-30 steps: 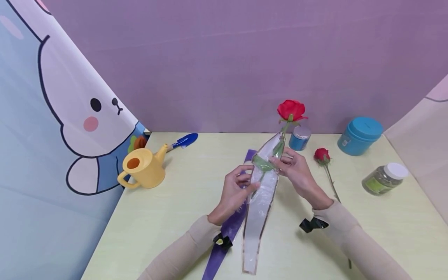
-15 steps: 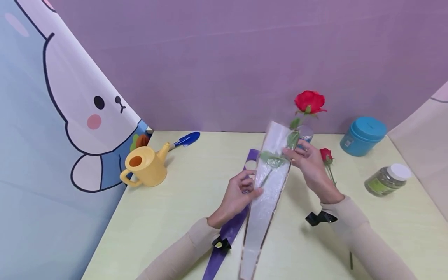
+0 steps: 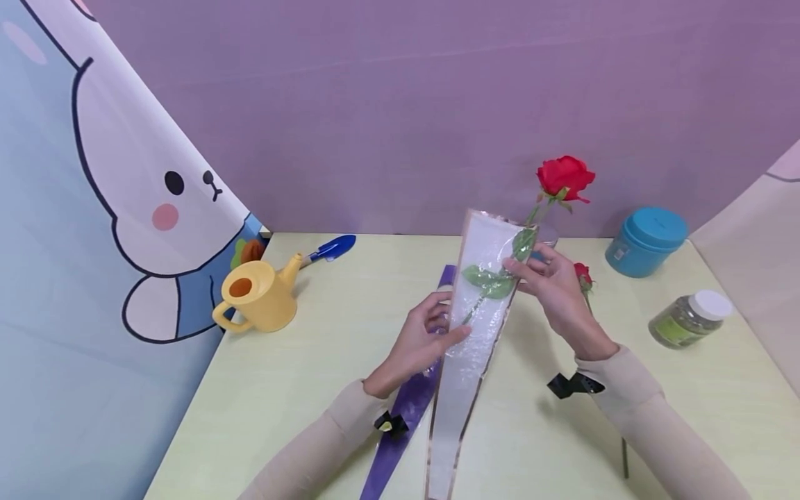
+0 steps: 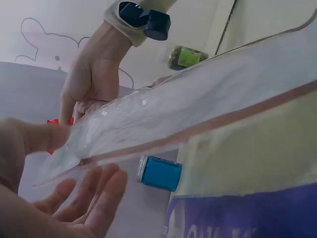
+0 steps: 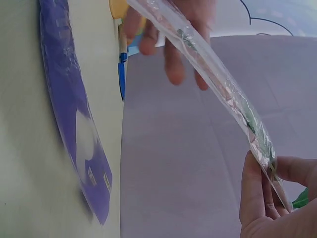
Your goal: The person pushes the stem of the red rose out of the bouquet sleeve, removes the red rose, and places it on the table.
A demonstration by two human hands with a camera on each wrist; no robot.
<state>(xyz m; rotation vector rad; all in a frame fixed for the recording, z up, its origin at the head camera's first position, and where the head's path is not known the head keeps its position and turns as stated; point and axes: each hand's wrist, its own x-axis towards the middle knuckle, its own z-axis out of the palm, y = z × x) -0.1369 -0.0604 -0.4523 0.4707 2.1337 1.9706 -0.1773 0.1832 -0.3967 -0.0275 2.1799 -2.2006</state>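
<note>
A clear flower sleeve [image 3: 458, 389] with a whitish back and brown edges stands tilted above the table. Inside it lie the leaves and stem of a red rose [image 3: 565, 177], whose bloom sticks out past the sleeve's top right corner. My right hand [image 3: 558, 298] pinches the sleeve's upper right edge around the stem, thumb in front. At the left edge, my left hand [image 3: 420, 342] holds the sleeve between thumb and fingers; its other fingers extend loosely in the left wrist view. Beneath lies a purple flower sleeve [image 5: 69, 84], partly covered in the head view.
Another red rose [image 3: 582, 273] lies to the right, mostly hidden by my right arm. A blue-lidded tub [image 3: 646, 242] and a white-capped jar [image 3: 690, 319] stand at right. A small blue jar [image 4: 161, 173] is behind my right hand. A yellow watering can [image 3: 257, 297] and blue trowel [image 3: 331, 250] sit left.
My right hand has moved up and right with the rose. The sleeve's mouth has spread flatter and wider, and the leaves sit farther right. My left hand has barely moved.
</note>
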